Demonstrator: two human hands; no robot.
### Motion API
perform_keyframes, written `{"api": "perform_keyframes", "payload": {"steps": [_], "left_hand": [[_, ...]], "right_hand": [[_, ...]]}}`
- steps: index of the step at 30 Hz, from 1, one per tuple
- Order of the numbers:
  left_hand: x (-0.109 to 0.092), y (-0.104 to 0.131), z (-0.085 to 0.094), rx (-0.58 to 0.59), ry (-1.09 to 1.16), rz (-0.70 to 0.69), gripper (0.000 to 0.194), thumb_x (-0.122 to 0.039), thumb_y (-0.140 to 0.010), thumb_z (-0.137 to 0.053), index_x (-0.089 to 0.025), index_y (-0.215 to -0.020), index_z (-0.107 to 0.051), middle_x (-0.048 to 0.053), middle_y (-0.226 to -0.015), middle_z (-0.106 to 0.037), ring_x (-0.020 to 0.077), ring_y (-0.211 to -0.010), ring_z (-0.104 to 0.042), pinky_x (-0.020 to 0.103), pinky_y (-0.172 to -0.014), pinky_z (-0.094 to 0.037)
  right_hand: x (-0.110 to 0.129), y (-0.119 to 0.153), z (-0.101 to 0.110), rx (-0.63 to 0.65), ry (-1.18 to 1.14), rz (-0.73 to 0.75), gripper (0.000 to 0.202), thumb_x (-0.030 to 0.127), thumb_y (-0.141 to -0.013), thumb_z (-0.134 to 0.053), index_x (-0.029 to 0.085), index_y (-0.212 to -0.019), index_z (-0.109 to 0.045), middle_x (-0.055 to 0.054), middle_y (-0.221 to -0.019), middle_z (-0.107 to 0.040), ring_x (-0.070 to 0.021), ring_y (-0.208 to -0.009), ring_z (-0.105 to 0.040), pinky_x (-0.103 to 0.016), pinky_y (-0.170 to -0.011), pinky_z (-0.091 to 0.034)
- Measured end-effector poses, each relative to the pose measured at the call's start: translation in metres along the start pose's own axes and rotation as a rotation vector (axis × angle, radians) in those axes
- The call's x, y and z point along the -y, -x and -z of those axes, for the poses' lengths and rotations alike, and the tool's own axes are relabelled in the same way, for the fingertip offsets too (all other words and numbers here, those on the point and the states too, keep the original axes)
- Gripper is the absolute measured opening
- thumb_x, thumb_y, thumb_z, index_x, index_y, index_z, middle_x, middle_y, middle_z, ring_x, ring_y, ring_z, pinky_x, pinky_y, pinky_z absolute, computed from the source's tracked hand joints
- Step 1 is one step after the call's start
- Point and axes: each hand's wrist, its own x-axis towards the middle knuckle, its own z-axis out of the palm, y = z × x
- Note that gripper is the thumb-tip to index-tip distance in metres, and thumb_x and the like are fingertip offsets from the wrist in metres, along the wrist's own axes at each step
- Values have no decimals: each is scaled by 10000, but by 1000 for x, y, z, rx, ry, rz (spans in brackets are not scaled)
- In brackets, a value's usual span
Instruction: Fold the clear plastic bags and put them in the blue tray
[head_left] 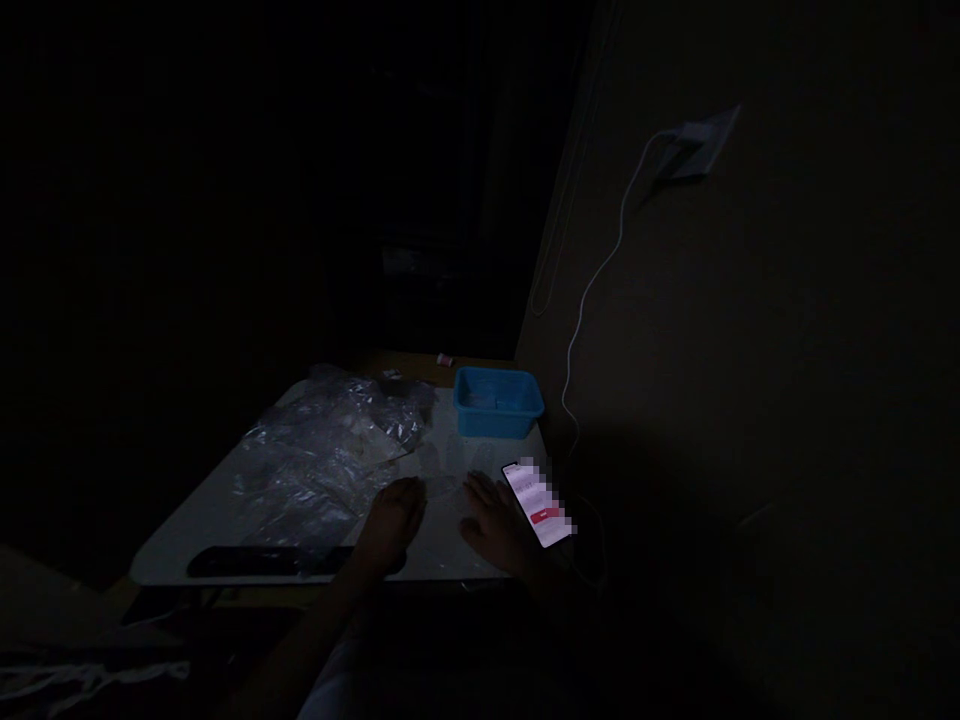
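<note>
Phone point(534, 503) glowing at right, blue basket point(493, 424) far side of white table point(442, 555), crinkly plastic point(315, 460) at left, left hand point(391, 518) and right hand point(491, 527) kinda bent, near side, faint clear thing point(442, 487) between them, can't tell if gripped.

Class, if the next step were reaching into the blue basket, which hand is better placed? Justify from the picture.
Probably the right hand: it is nearer the blue basket, which stands almost straight ahead of it. The left hand is farther off, beside the crumpled clear plastic.
</note>
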Motion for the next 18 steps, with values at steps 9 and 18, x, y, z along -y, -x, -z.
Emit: {"api": "perform_keyframes", "payload": {"steps": [9,18], "left_hand": [[1,1,0,36,-58,-10,275,-197,-812,-393,-135,-1001,-582,131,-1055,-596,235,-981,-532,381,-824,-438],[0,1,-1,11,8,34,285,-224,-822,-381,-145,-1028,-562,120,-1048,-596,221,-970,-535,386,-833,-431]], "right_hand": [[18,-28,-11,37,48,72,475,352,-869,-321,148,-1298,-310,-81,-1372,-310,-178,-1271,-213,-434,-1037,-122],[18,-26,-14,32,70,67,446,355,-865,-332,173,-1272,-351,-74,-1358,-338,-180,-1266,-219,-419,-1032,-127]]}}
